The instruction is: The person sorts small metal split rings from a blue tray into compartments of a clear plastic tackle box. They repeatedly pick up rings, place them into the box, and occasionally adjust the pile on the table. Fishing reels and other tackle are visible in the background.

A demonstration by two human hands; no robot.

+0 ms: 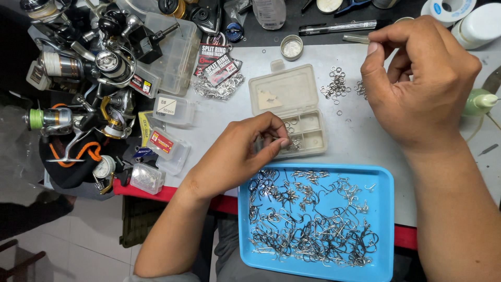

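My left hand (245, 151) rests over the lower half of a small clear compartment box (292, 107), its fingertips pinched together on something tiny that I cannot make out, beside the split rings in one compartment. My right hand (417, 78) hovers at the upper right, thumb and forefinger pinched on a thin metal tool (356, 38). A loose pile of small split rings (336, 83) lies on the grey mat just left of that hand. A blue tray (387, 180) full of fishing hooks sits in front of me.
Several fishing reels (104, 62) and small clear plastic boxes (172, 109) crowd the left side. Split ring packets (216, 65) lie at the back. A small round tin (291, 47), a pen-like tool (339, 26), white bottles (480, 23) and a green bottle (480, 102) stand nearby.
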